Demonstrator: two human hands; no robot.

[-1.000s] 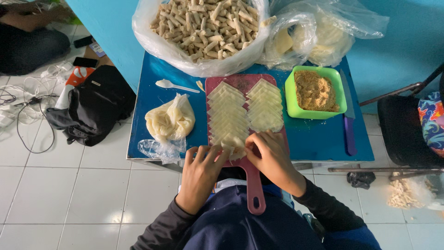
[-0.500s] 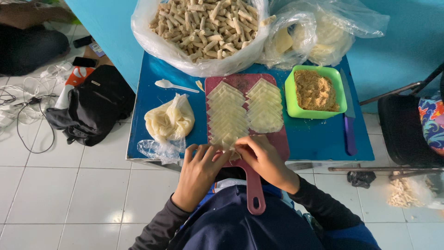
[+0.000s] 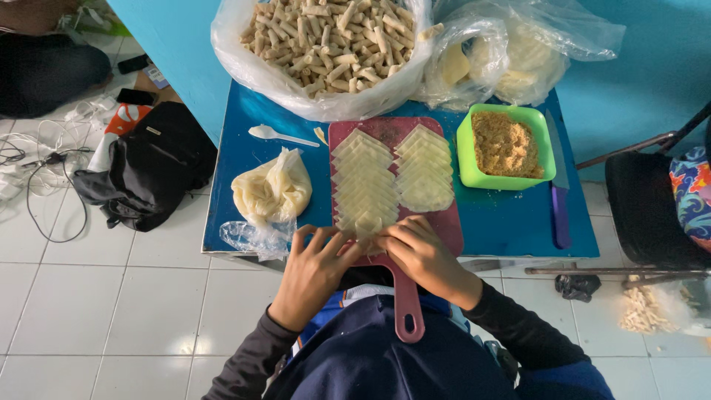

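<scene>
both hands at near end of pink cutting board (image 3: 392, 137) on blue worktop (image 3: 511, 222). left hand (image 3: 315, 270) and right hand (image 3: 422, 255) fingers curled, pinching nearest pastry wrapper (image 3: 366, 222) in left row. best rolled tight and even, neighbours undisturbed.

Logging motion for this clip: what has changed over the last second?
Both hands closed in: the right hand slid left, and now meets the left hand at the nearest wrapper on the pink cutting board. Wrapper rows, green bowl, knife and bags have not moved.
</scene>
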